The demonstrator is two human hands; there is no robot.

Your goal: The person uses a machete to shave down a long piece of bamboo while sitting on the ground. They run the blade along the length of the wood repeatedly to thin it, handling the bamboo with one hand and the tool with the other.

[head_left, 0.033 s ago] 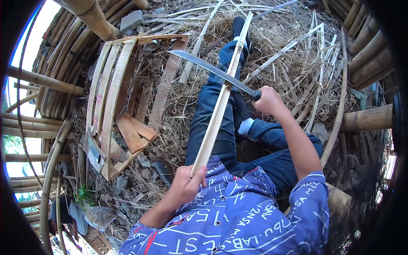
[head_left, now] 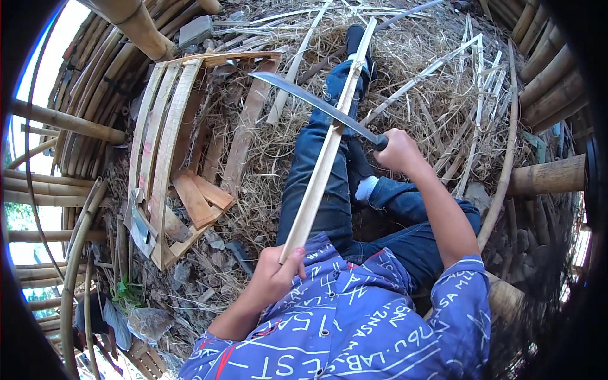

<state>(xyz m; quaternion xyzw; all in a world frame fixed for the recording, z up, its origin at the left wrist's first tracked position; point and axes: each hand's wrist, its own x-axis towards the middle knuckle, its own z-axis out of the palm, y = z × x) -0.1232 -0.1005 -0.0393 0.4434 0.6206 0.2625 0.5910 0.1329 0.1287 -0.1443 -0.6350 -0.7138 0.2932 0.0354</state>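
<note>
Here the right hand (head_left: 398,152) hides the knife (head_left: 316,104) handle entirely.

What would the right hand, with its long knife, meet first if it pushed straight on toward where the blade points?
The right hand holds a long knife whose blade already lies across the bamboo strip. Beyond the tip, the first thing is probably the wooden slat frame on the straw, though depth is unclear.

A pale tan bamboo strip (head_left: 323,164) is crossed by a grey steel blade (head_left: 316,104); blue jeans (head_left: 316,190), a blue shirt (head_left: 354,323) patterned with white lettering, straw-yellow shavings (head_left: 411,69) are seen
</note>
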